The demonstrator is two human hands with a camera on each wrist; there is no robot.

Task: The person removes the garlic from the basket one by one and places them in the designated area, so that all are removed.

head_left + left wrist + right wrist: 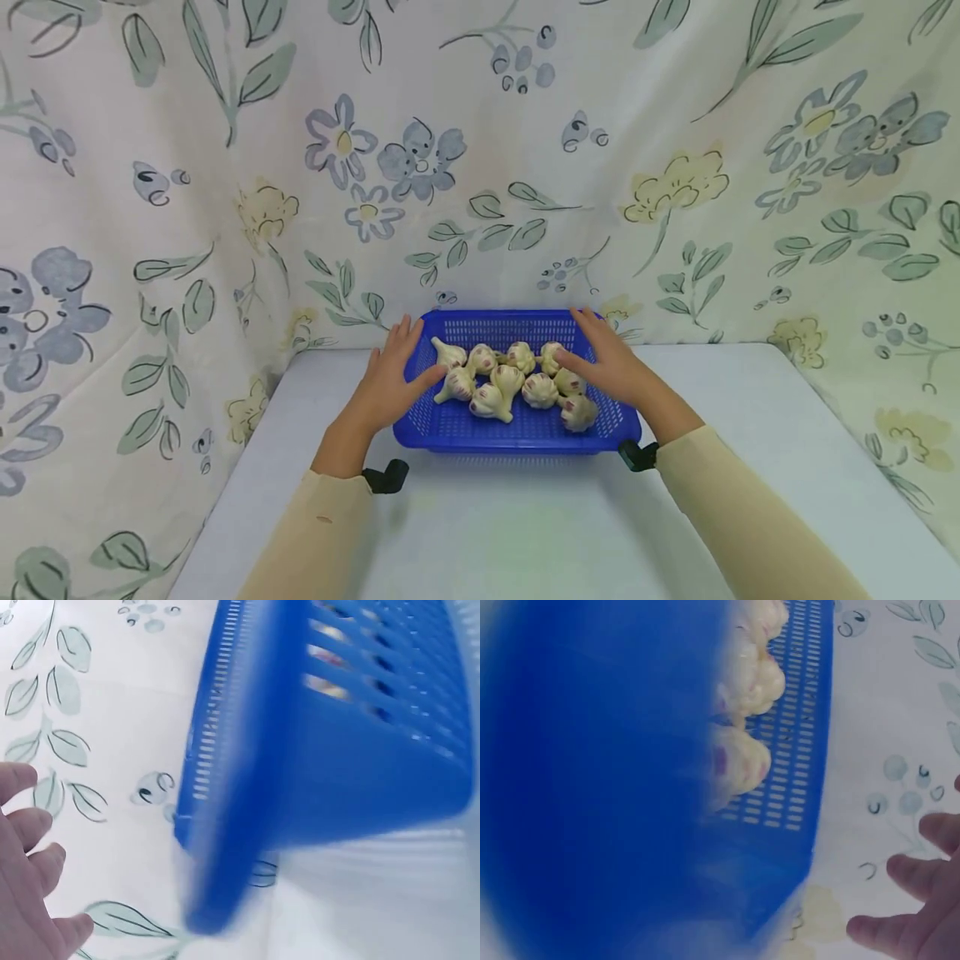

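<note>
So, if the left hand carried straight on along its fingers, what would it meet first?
Probably the floral cloth behind the table: the left hand points that way, beside the blue basket. Depth is hard to judge here, so it might brush the basket's rim first.

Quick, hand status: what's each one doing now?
Left hand: open, holding nothing, near the blue basket's left end.
Right hand: open, holding nothing, near its right end.

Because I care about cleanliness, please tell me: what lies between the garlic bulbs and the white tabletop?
In the head view, the slotted bottom of the blue basket lies between the garlic bulbs and the white tabletop.
</note>
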